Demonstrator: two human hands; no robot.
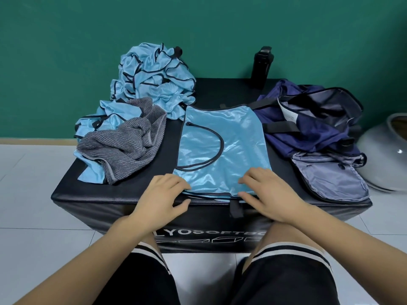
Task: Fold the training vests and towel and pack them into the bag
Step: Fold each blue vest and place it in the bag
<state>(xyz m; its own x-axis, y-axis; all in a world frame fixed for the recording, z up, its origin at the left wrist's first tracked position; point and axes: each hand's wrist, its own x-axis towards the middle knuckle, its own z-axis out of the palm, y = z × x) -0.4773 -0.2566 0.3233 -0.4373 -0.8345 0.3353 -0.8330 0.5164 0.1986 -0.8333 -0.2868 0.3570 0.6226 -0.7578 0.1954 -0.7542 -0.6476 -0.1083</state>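
A light-blue training vest (222, 142) with black trim lies spread flat in the middle of the black box (132, 203). My left hand (164, 194) and my right hand (269, 192) sit on its near hem, left and right, each with curled fingers on the fabric and the thumb at the edge, pinching it. A crumpled pile of more light-blue vests (154, 78) lies at the back left. A grey striped towel (125, 144) is bunched on another vest at the left. The navy bag (312, 128) lies unzipped at the right, its grey-lined flap (330, 175) hanging open.
A black bottle (262, 67) stands at the back of the box against the green wall. A pale grey rounded vessel (387, 155) sits on the tiled floor to the right. My knees in black shorts are just below the box's front.
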